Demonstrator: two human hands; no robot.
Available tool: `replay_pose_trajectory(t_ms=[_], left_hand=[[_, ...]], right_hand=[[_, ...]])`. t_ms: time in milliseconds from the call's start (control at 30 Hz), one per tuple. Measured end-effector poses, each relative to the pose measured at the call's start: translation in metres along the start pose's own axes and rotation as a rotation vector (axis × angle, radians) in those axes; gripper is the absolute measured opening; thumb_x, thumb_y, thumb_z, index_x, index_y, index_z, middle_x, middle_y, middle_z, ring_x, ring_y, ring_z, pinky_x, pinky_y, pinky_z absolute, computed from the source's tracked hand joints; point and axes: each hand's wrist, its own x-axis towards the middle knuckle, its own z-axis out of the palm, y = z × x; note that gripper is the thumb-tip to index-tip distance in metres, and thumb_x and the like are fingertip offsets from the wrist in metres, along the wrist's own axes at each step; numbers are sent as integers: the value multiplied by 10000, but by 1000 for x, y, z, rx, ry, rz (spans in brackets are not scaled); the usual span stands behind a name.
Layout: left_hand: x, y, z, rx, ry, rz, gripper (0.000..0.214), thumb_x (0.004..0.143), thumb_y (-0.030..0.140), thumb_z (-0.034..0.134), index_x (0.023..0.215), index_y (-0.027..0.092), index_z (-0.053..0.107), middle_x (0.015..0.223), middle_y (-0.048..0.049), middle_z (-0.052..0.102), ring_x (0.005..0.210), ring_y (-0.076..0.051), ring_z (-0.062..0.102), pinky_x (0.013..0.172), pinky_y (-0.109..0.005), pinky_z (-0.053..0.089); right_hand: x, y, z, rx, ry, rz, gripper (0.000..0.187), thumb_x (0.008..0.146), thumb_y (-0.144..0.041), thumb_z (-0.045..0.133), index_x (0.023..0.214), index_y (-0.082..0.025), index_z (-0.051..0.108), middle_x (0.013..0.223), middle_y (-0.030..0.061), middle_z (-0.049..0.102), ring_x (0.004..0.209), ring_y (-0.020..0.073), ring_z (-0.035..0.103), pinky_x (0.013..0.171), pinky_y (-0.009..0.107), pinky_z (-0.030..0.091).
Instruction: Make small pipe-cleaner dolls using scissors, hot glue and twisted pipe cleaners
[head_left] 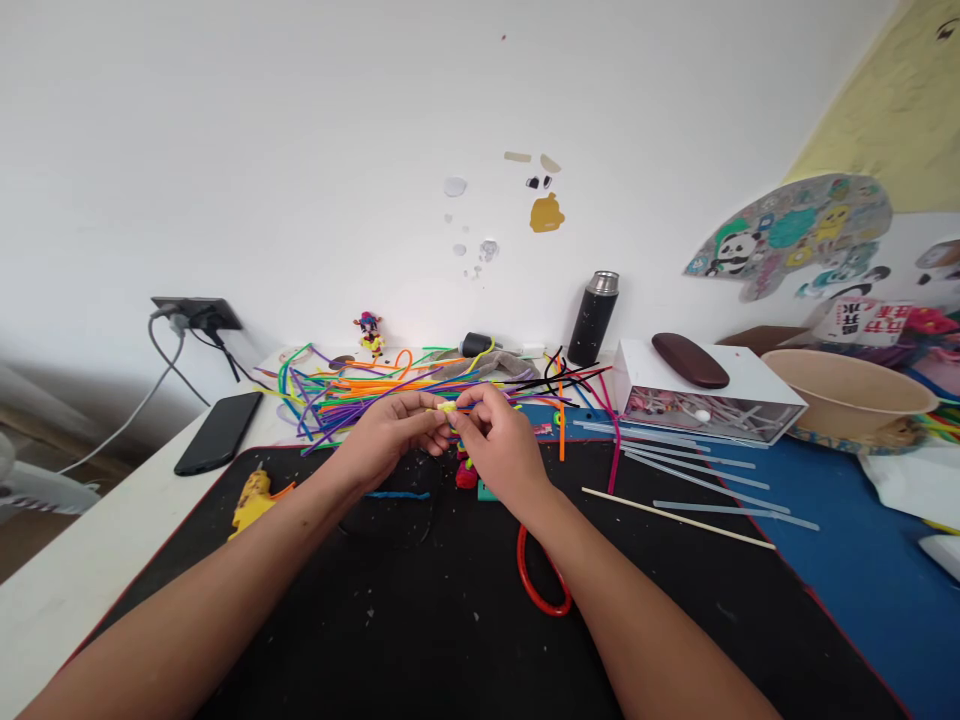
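My left hand (405, 425) and my right hand (495, 435) meet above the black mat, fingertips together. Pinched between them is a small piece of yellow pipe cleaner (448, 407), partly covered by the fingers. Behind the hands lies a loose pile of coloured pipe cleaners (360, 388), purple, orange, green and blue among them. Just below the fingers a small red object (466, 474) shows in part. The red loop handle (543, 590) of a tool lies by my right forearm, the rest hidden. A short blue pipe cleaner (401, 495) rests under the left wrist.
Left of the black mat (420, 640) lies a phone (218, 433); a yellow figure (253, 505) is on the mat. To the right are clear glue sticks (705, 475), a wooden stick (675, 517) and a white box (705, 400) with a glasses case (690, 360). A black flask (593, 320) stands behind.
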Motion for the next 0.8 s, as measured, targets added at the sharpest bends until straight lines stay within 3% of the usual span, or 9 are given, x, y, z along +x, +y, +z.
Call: replay_pose_trajectory(t_ms=[267, 500, 800], left_hand=[[0, -3, 1, -13, 13, 0, 388, 689, 398, 962, 868, 130, 746, 724, -40, 761, 615, -135, 713, 573, -210, 575], [-1, -4, 1, 97, 18, 100, 429, 793, 435, 897, 1035, 176, 656, 766, -23, 779, 652, -161, 738, 620, -244, 593], [3, -6, -3, 138, 28, 121, 432, 788, 478, 884, 984, 174, 648, 757, -18, 767, 635, -165, 723, 630, -271, 592]], right_hand=[[0, 5, 3, 17, -10, 13, 132, 990, -378, 617, 1010, -250, 589, 595, -73, 556, 533, 163, 510, 561, 283, 309], [-1, 8, 4, -9, -31, 1, 134, 1008, -377, 592, 963, -251, 595, 609, -65, 564, 520, 156, 503, 534, 281, 279], [0, 9, 5, 56, -49, 27, 158, 1008, -402, 597, 986, -247, 617, 630, -56, 602, 520, 150, 516, 526, 271, 307]])
